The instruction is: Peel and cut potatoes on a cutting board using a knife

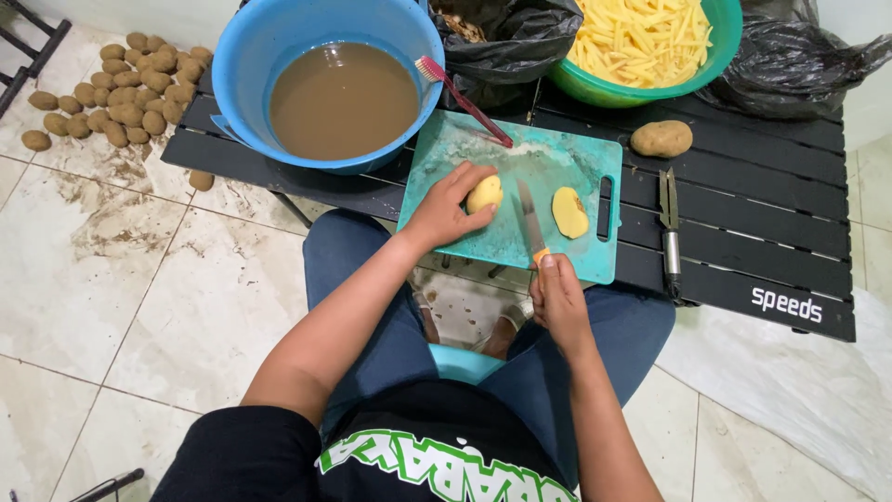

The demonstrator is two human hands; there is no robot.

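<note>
My left hand (444,209) presses a peeled potato piece (485,193) onto a teal cutting board (557,158). My right hand (560,297) grips the orange handle of a knife (528,219), whose blade lies on the board just right of that piece. A cut potato slice (570,212) lies flat to the right of the blade, near the board's handle slot.
A blue basin of muddy water (342,98) with a pink brush (462,97) stands at the back left. A green bowl of cut potato sticks (641,42), a whole potato (662,138) and a peeler (669,223) sit on the black slatted table (762,232). Unpeeled potatoes (121,88) lie on the tiled floor.
</note>
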